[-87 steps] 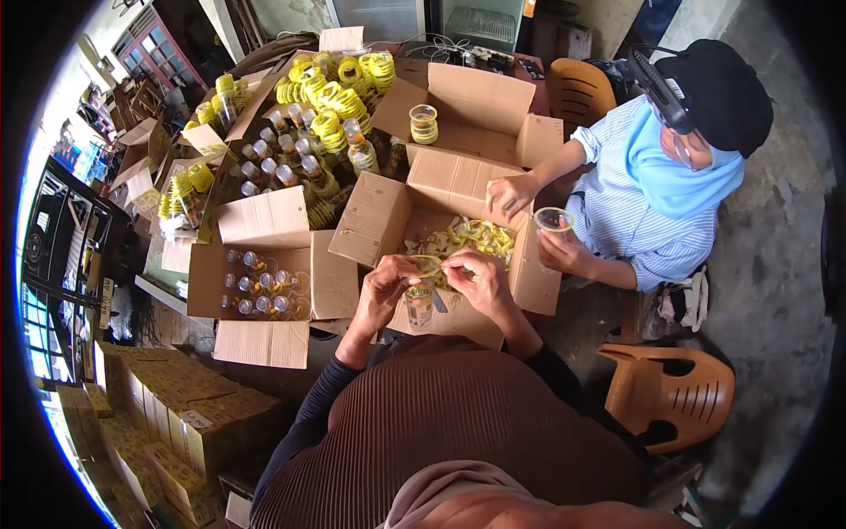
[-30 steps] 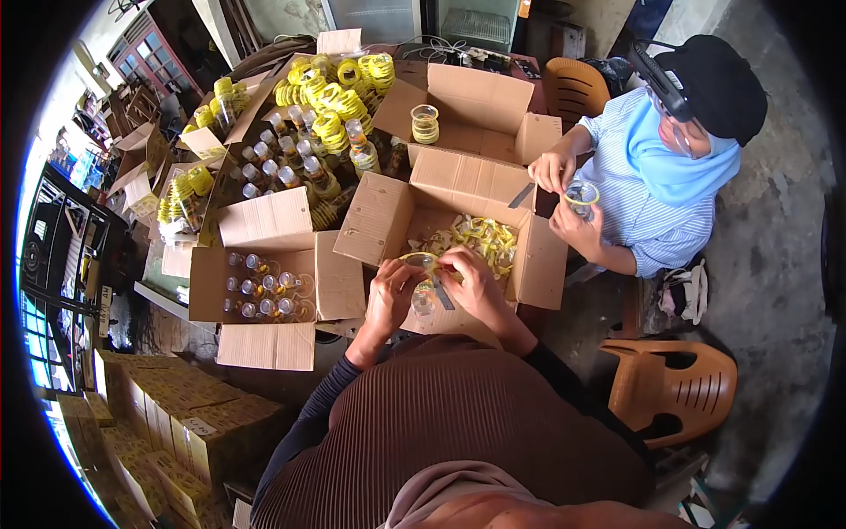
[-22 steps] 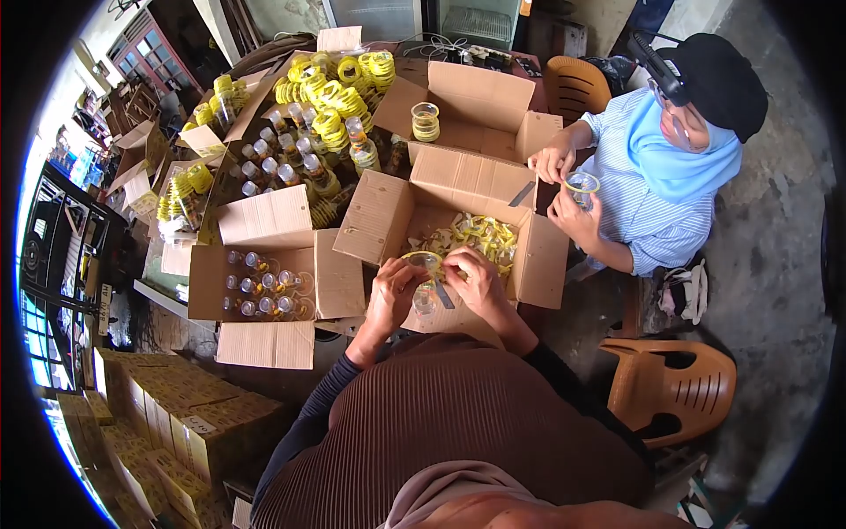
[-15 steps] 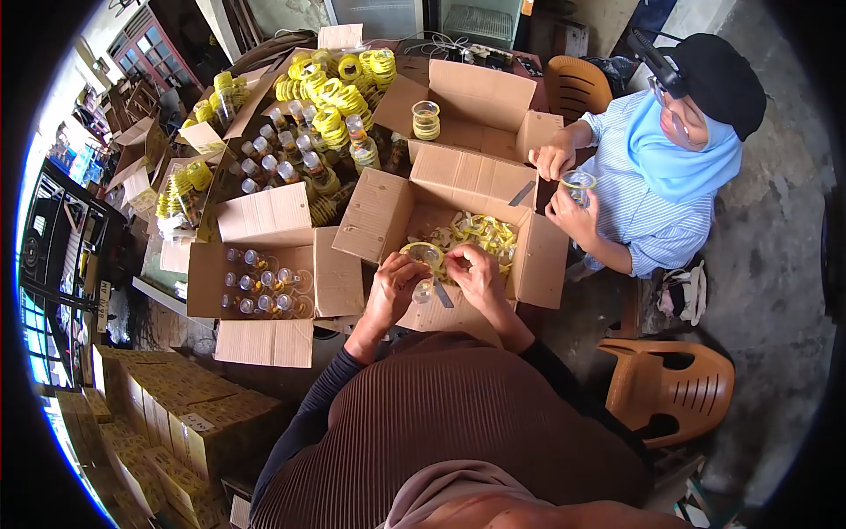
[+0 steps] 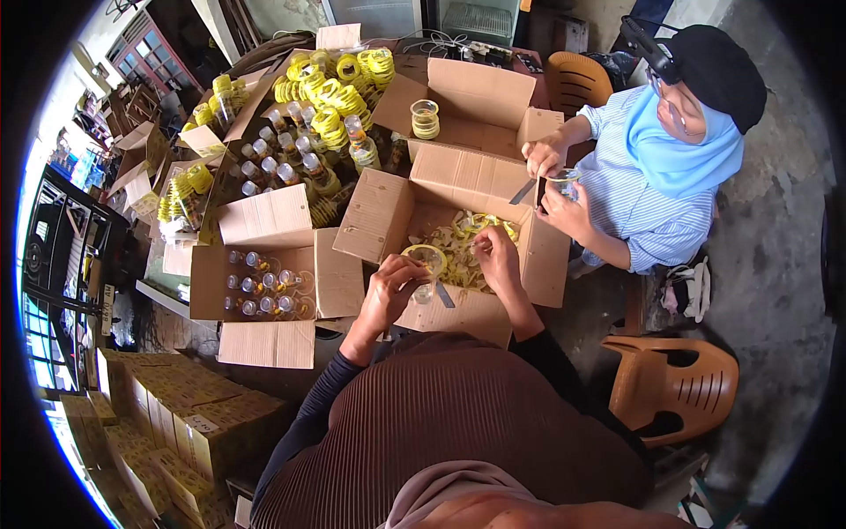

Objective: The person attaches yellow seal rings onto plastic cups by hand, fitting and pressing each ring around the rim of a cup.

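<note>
My left hand (image 5: 393,289) is closed on a clear glass jar (image 5: 426,261) with a yellow rim, held over the near edge of an open cardboard box (image 5: 374,212). Yellow and whitish scraps (image 5: 458,244) lie inside that box. Over its right half is my right hand (image 5: 498,259), fingers pinched together near the scraps; whether something small is between them is too small to tell. A dark strip (image 5: 444,294) shows on the box's near flap, just right of the jar.
A co-worker (image 5: 661,176) at the right holds another glass. One yellow-banded jar (image 5: 425,120) stands at the box (image 5: 480,97) behind. Lidded jars fill a box (image 5: 208,282) at the left; yellow rings (image 5: 330,93) are heaped beyond. An orange chair (image 5: 674,388) stands at the right.
My right hand has moved away from the jar, to the right and slightly up over the scraps. My left hand still holds the jar. The co-worker's hands have shifted slightly left.
</note>
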{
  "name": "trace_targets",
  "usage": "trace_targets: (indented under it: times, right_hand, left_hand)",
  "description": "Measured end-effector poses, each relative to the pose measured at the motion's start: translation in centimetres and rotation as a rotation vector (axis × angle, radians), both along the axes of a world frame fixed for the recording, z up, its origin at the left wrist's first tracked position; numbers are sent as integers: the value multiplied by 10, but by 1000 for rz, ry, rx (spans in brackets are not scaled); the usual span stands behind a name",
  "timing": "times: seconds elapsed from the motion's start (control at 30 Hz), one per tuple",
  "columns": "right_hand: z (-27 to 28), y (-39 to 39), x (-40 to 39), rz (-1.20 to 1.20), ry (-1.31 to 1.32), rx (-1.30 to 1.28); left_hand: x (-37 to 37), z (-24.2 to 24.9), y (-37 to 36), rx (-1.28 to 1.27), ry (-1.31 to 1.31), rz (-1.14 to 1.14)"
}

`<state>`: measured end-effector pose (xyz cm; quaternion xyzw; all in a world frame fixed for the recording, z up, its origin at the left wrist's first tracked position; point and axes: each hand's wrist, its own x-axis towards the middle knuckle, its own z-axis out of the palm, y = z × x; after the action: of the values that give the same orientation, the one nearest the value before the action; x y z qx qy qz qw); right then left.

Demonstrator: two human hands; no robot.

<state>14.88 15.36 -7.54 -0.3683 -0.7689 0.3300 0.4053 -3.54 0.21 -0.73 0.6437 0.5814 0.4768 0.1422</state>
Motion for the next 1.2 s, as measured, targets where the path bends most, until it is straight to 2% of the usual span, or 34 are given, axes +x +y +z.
trace_targets:
  times: [0.07, 0.13, 0.3, 0.37, 0.5, 0.6, 0.87, 1.13, 1.2]
  right_hand:
    - [6, -3, 0, 45, 16, -25]
    - [24, -9, -2, 162, 13, 73]
    - [64, -28, -1, 457, -75, 135]
    - [66, -29, 1, 486, -127, 131]
    - [58, -22, 4, 597, -225, 75]
    - [53, -19, 5, 636, -196, 81]
    - [41, -24, -4, 523, -105, 155]
    - [14, -31, -20, 355, 41, 170]
    - [14, -31, -23, 308, 81, 104]
  left_hand:
    - [3, 1, 1, 6, 55, 3]
    - [4, -1, 3, 8, 99, -6]
    - [7, 10, 5, 5, 215, -34]
    - [8, 14, 6, 0, 351, -52]
    - [7, 10, 8, -3, 413, -97]
    - [10, 8, 8, 25, 415, -108]
    - [22, 3, 4, 34, 373, 69]
    - [23, -2, 8, 37, 410, 92]
    - [24, -9, 7, 25, 419, 89]
